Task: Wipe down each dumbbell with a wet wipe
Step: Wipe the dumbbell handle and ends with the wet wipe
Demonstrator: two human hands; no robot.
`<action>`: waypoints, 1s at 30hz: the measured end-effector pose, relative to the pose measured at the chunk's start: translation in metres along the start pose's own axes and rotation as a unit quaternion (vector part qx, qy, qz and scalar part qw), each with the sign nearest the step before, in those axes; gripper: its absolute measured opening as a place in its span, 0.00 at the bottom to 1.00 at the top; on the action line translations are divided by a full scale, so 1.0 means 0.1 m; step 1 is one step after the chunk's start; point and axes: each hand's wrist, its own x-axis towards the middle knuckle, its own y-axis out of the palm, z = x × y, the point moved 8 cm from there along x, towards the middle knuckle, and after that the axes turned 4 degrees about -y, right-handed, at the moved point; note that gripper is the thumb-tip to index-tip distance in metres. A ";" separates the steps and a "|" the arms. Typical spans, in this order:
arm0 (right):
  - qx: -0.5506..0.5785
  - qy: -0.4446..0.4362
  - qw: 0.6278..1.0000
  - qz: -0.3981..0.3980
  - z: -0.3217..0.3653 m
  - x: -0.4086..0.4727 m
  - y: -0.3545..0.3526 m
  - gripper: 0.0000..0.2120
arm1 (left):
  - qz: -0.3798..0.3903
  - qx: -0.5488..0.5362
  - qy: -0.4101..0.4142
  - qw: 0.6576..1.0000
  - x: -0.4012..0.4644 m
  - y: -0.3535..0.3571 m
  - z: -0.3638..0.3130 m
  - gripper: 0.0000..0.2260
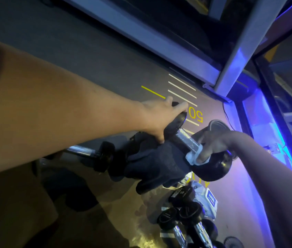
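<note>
A black dumbbell with a chrome handle (186,138) lies tilted across the middle of the view. My left hand (159,117) grips its upper head (175,122), fingers curled over the rim. My right hand (213,145) pinches a white wet wipe (192,157) wrapped round the handle's lower end, next to the lower head (215,169). A second dumbbell (91,153) lies behind on the left, partly hidden by my left forearm. Two more dumbbells (182,222) lie on the floor below.
A dark cloth or glove (152,165) lies under the held dumbbell. A white wipe packet (206,197) sits on the floor beside the lower dumbbells. The grey floor carries yellow and white lines and the number 50 (196,115). A metal frame post (240,43) stands at upper right.
</note>
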 end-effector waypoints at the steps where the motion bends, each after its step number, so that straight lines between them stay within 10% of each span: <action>1: 0.000 0.007 1.000 0.022 0.00 0.03 0.00 0.22 | 0.001 -0.002 -0.002 1.000 0.00 0.00 0.01 0.48; 6: -0.048 0.010 0.999 -0.016 0.05 0.00 -0.01 0.25 | 0.005 -0.017 -0.005 1.000 0.04 -0.01 0.04 0.49; 11: -0.190 0.069 0.946 -0.252 -0.02 -0.08 0.06 0.26 | 0.014 -0.046 -0.009 0.999 0.06 0.01 0.06 0.49; 21: 0.126 0.049 0.873 -0.468 -0.29 -0.48 0.41 0.22 | 0.005 -0.049 0.003 0.999 0.00 -0.03 0.02 0.45; 30: 0.353 0.019 0.815 -0.460 -0.37 -0.57 0.57 0.23 | -0.011 -0.119 -0.036 0.992 0.07 -0.11 0.05 0.28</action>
